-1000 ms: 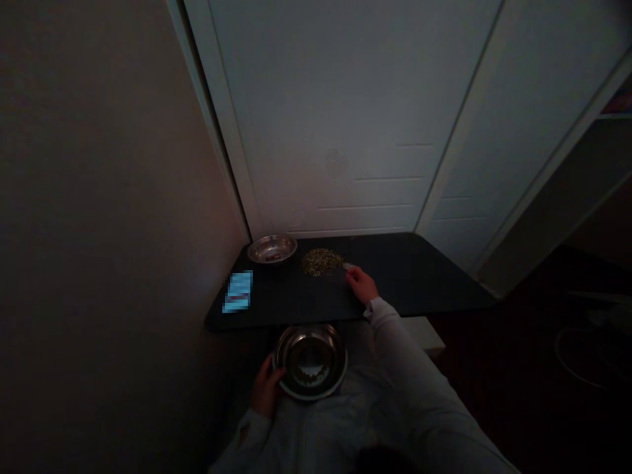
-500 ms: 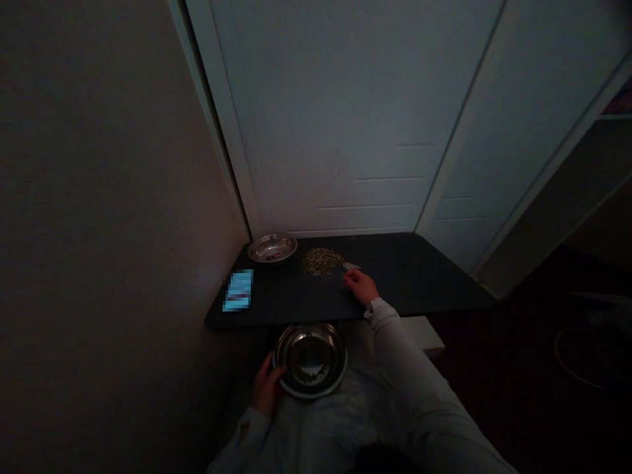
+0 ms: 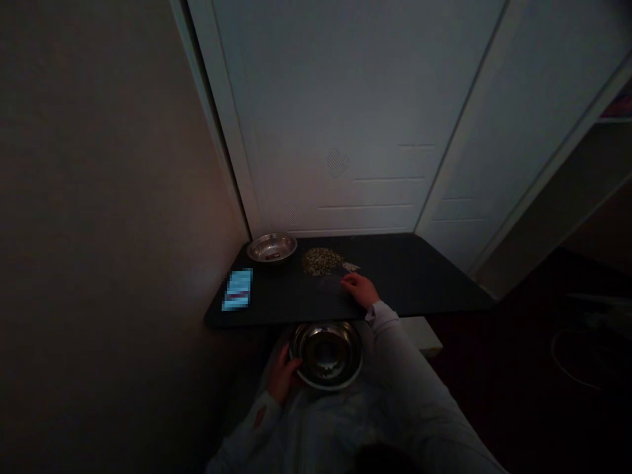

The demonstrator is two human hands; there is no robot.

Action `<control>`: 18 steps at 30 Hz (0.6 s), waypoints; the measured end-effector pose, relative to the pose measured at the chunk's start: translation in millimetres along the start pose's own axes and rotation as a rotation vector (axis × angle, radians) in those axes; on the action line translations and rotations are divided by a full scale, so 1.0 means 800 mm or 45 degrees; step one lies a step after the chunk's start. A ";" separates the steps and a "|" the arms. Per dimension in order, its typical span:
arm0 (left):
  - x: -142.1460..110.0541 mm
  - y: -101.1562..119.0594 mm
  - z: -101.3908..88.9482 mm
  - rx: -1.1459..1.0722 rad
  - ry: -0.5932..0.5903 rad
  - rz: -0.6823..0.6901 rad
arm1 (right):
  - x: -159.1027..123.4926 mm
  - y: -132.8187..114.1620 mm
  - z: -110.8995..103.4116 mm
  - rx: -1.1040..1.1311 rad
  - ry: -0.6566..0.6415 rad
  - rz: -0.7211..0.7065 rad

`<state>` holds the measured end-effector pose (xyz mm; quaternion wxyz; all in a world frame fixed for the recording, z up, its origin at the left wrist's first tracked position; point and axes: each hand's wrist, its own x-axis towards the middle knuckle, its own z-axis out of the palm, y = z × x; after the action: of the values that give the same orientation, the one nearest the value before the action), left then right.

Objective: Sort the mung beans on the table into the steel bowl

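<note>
My left hand grips the left rim of a steel bowl, which sits over my lap just under the table's front edge. A few small bits lie inside it. On the dark table, my right hand is closed in a pinch. A faint greyish flat patch shows left of its fingertips; whether they hold it, I cannot tell. Just beyond the fingers is a heap of small greenish-yellow grains or seeds. A small whitish pile lies at the heap's right end.
A second, shallower steel bowl with a dark label inside stands at the table's back left. In front of it lies a blurred light-blue phone-like rectangle. A white panelled door rises behind the dark table. A wall bounds the left.
My left hand and the steel bowl have shifted right and slightly up, closer beneath the table edge. My right hand has moved slightly left; the greyish patch beside it shows more plainly.
</note>
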<state>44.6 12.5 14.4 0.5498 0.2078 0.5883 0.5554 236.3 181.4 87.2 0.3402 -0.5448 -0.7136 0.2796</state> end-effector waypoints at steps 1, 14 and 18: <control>-0.001 0.002 0.003 0.014 -0.041 -0.039 | -0.002 -0.001 -0.001 -0.005 -0.004 -0.009; 0.004 -0.004 0.004 -0.108 -0.083 -0.030 | -0.008 0.000 0.000 -0.053 -0.187 -0.036; 0.009 -0.012 -0.003 -0.066 -0.034 0.005 | -0.009 0.000 -0.002 -0.050 -0.238 -0.067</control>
<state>43.6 15.1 2.4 0.5617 0.2021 0.5660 0.5685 238.8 174.2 87.0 0.2687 -0.5040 -0.7617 0.3059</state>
